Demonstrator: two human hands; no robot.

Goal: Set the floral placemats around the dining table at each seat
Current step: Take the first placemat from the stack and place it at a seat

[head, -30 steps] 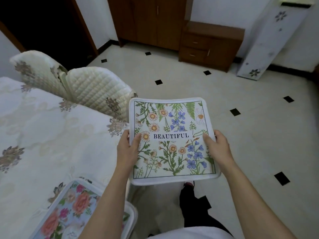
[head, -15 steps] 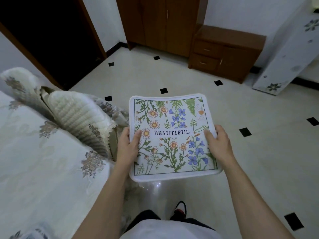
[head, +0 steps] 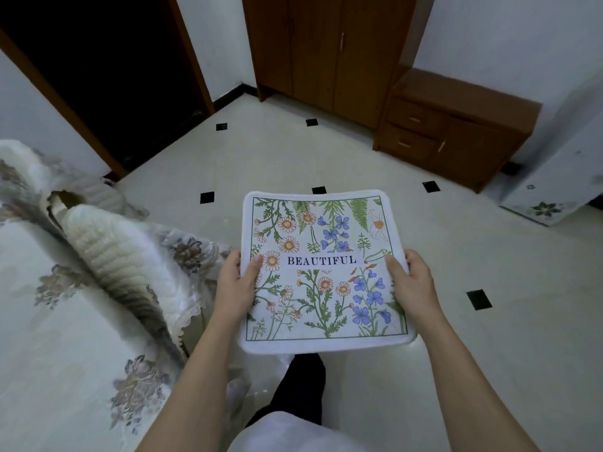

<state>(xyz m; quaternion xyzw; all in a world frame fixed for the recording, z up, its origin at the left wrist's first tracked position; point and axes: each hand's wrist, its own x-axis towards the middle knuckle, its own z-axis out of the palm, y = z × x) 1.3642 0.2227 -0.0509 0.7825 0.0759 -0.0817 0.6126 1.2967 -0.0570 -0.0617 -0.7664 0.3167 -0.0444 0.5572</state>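
My forearms are bare from the bottom edge of the view up to both wrists, with no sleeve, watch or band on either. My left hand [head: 235, 285] and right hand [head: 413, 283] carry no rings or gloves. At six o'clock sits the pale white hem of my top [head: 287, 433], with a dark trouser leg [head: 301, 389] above it.

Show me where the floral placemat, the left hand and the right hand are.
floral placemat [head: 326, 265]: head view, printed centre.
left hand [head: 236, 282]: head view, back of hand.
right hand [head: 412, 282]: head view, back of hand.
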